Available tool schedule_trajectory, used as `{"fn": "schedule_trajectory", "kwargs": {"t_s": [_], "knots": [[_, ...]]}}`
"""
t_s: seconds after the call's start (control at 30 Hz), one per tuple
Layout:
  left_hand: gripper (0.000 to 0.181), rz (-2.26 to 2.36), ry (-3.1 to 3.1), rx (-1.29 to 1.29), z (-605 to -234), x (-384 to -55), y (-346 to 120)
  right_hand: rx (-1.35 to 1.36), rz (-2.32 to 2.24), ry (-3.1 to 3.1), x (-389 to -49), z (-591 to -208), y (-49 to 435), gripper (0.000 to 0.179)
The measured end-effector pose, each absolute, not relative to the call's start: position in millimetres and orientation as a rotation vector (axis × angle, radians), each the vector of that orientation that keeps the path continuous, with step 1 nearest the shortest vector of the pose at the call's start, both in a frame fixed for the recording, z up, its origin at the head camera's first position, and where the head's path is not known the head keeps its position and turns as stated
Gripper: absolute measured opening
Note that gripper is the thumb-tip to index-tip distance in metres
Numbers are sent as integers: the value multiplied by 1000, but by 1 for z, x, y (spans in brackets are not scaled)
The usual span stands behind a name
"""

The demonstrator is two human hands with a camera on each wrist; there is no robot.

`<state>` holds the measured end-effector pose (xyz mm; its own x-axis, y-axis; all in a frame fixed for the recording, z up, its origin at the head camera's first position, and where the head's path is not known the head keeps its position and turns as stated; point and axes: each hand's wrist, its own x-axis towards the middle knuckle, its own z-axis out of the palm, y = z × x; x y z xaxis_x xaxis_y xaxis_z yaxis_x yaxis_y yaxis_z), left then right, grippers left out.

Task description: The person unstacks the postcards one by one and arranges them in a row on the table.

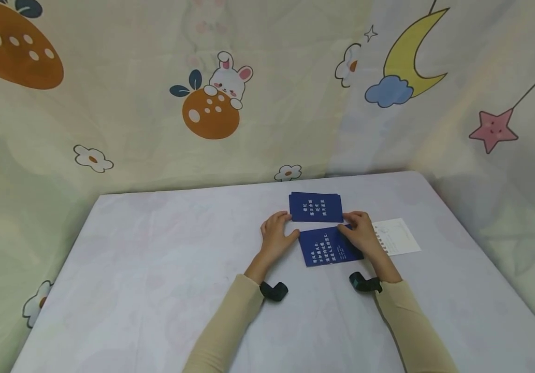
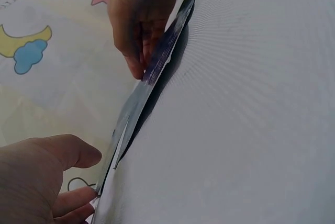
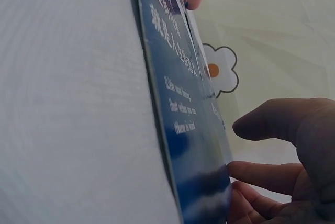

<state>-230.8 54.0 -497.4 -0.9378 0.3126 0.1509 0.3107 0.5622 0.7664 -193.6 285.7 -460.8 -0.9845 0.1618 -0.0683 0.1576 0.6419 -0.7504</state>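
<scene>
A small stack of dark blue cards (image 1: 316,208) with white writing lies on the table. Just below it, nearer the person, is a tilted dark blue card (image 1: 328,247), also with white writing. My left hand (image 1: 275,238) is at the left side, a fingertip at the stack's lower left edge and the thumb by the lower card's upper left corner. On the right, my right hand (image 1: 362,233) has its fingers at the stack's lower right corner, while its thumb overlaps the lower card. Both wrist views show thumb and fingers spread apart.
A white card (image 1: 396,237) with faint print lies right of the right hand, partly behind it. The white-covered table (image 1: 164,269) reaches back to a hanging cloth (image 1: 132,93) with cartoon prints. Dark wrist cameras (image 1: 274,291) sit on both wrists.
</scene>
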Motion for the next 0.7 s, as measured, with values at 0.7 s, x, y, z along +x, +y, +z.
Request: {"fn": "schedule_trajectory", "kwargs": {"t_s": [0.7], "knots": [[45, 1386, 2798, 500, -497, -229, 55, -252, 1287, -2803, -192, -465, 286, 46]]}}
